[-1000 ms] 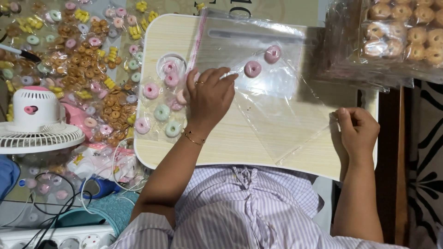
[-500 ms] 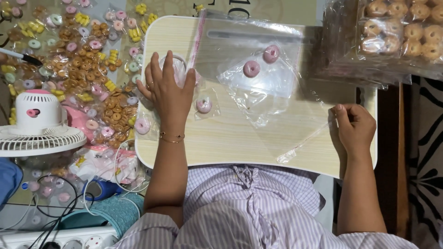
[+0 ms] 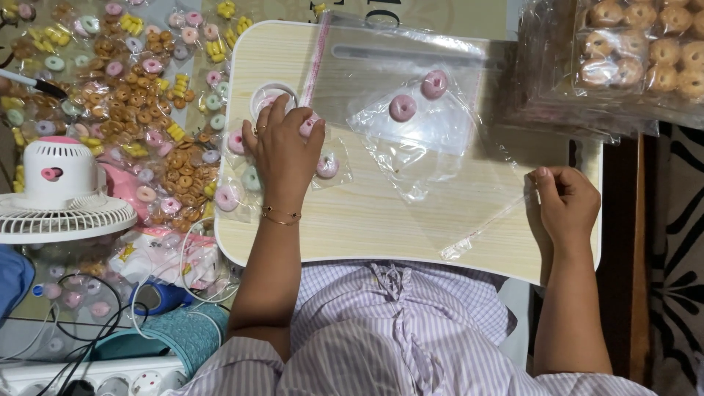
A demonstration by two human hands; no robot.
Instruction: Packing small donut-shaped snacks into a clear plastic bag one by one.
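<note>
My left hand (image 3: pixel 282 150) rests on the left side of the pale wooden lap table (image 3: pixel 381 220), fingers curled over a small heap of wrapped ring-shaped sweets (image 3: pixel 253 180). One pink wrapped ring (image 3: pixel 308 126) is pinched between its thumb and fingers. Another pink ring (image 3: pixel 326 165) lies loose just to its right. My right hand (image 3: pixel 565 205) pinches the lower corner of a large clear plastic bag (image 3: pixel 440 154) spread over the table. Two pink rings (image 3: pixel 402 108) lie inside the bag near its far end.
Many wrapped rings in brown, pink, yellow and green (image 3: pixel 139 103) cover the floor to the left. A small white fan (image 3: pixel 59 191) stands there, with cables and a power strip (image 3: pixel 110 381) below it. A bag of brown cookies (image 3: pixel 645 51) sits at the top right.
My left hand left the bag, swept to the heap of wrapped rings at the table's left, then curled its fingers over them. One pink ring now lies loose beside it. The right hand stayed put.
</note>
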